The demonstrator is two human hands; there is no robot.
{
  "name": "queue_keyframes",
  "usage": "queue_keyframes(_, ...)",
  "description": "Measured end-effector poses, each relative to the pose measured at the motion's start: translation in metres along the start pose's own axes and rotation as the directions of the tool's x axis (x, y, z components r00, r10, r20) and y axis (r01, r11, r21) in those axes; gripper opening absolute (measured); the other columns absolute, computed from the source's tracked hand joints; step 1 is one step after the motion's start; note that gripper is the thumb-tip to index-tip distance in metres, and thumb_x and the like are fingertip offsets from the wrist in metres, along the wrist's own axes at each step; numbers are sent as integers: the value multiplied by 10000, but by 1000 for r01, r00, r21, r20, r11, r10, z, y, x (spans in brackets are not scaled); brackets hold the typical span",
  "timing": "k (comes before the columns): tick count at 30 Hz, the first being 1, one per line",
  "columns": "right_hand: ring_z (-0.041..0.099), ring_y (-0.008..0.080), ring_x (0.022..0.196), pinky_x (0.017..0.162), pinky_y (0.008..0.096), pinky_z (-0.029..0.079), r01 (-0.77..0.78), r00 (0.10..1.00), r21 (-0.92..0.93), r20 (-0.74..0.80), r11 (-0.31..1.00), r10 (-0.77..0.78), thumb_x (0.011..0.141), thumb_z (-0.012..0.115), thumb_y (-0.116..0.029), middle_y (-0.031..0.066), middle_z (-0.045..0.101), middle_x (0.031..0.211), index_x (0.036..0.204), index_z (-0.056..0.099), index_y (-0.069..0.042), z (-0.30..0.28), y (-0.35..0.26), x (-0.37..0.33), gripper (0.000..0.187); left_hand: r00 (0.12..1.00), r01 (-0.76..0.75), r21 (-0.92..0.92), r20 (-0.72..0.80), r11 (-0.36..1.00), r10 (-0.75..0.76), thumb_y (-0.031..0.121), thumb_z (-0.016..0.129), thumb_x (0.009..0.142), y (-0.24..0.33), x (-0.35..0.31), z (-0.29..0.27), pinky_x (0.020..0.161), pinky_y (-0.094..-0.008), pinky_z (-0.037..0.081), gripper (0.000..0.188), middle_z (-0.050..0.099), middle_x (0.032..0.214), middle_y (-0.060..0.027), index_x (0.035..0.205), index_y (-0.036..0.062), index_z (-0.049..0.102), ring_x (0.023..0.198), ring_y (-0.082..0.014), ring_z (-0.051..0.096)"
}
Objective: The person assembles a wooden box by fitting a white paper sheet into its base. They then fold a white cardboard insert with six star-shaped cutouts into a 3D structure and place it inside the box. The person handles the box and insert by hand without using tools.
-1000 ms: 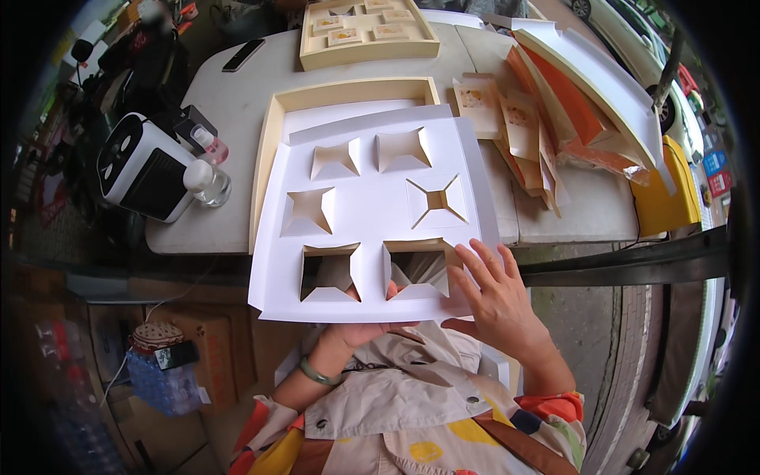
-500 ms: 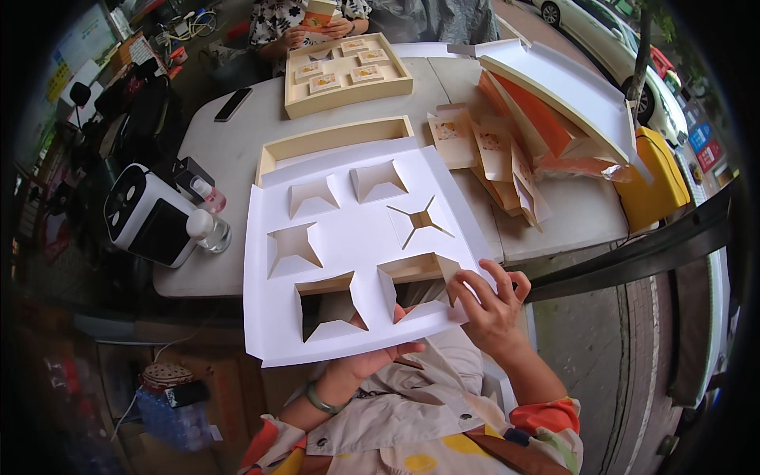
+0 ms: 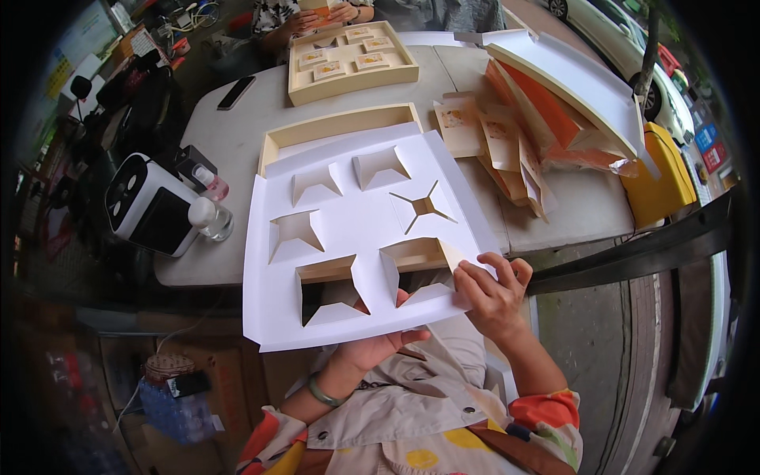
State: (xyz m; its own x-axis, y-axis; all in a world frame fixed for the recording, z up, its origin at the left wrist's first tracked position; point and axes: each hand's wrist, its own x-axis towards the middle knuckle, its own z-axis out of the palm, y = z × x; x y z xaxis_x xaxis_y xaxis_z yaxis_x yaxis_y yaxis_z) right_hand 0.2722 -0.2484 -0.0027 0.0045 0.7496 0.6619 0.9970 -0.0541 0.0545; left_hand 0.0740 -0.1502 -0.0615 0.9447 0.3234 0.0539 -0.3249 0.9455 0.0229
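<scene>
A white cardboard insert (image 3: 340, 224) with folded-flap cutouts is held tilted over the table's near edge. My left hand (image 3: 368, 348) grips its near edge from below, thumb showing at the edge; fingertips show through the near openings. My right hand (image 3: 492, 291) has its fingers curled on the right edge, beside the flap of the near right opening. Several cutouts have their flaps folded down; the one at the right (image 3: 424, 207) is a cross-shaped slit with a small middle gap. Partly under the insert's far side sits a cream open box (image 3: 340, 127).
Across the table (image 3: 443, 71) a person's hands (image 3: 342, 13) hold an orange-and-cream carton beside a filled cream box (image 3: 356, 87). Flat cartons (image 3: 503, 146) and a white lid-like tray (image 3: 566, 75) lie right. At left are a phone (image 3: 236, 93), a white device (image 3: 150, 207) and bottles (image 3: 212, 220).
My right fingers have drawn closer together and lower on the insert's right edge. The insert's near edge sits slightly higher in the view. Both hands keep their hold.
</scene>
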Motion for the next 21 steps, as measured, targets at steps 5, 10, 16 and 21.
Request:
queue_keyframes(5,560,203,997,845,396,309,-72,991,26,112,997,69,608,708,-71,-38,659,949,879,653,-127,-2,-8,3,281,997,-13,-53,-79,999,9,322,474,947,1,-3,-8,952,-638,440,344,592,1250,-74,1211,134,592,1167,-319,551)
queue_keyframes(10,548,213,1023,855,403,308,-37,991,2,130,999,37,597,700,-64,-40,643,944,883,658,-130,0,-11,2,297,993,-28,-15,-115,999,26,342,441,956,2,-7,-20,955,-642,432,354,599,1244,-55,1212,151,592,1154,-304,563)
queue_keyframes(16,469,264,1163,905,433,333,-130,919,147,390,981,63,548,777,-71,3,544,1243,1075,625,-142,-14,-11,11,554,990,-52,-50,-133,997,45,368,439,952,6,-12,-25,951,-614,447,362,599,1245,-39,1226,178,577,1146,-301,570)
queue_keyframes(21,432,312,1260,999,458,358,-257,907,290,401,922,128,511,880,-141,62,535,1301,1112,637,-155,-34,2,14,648,980,-85,23,-178,996,88,374,464,942,10,-20,-32,961,-591,453,382,578,1267,-51,1257,177,553,1154,-309,564)
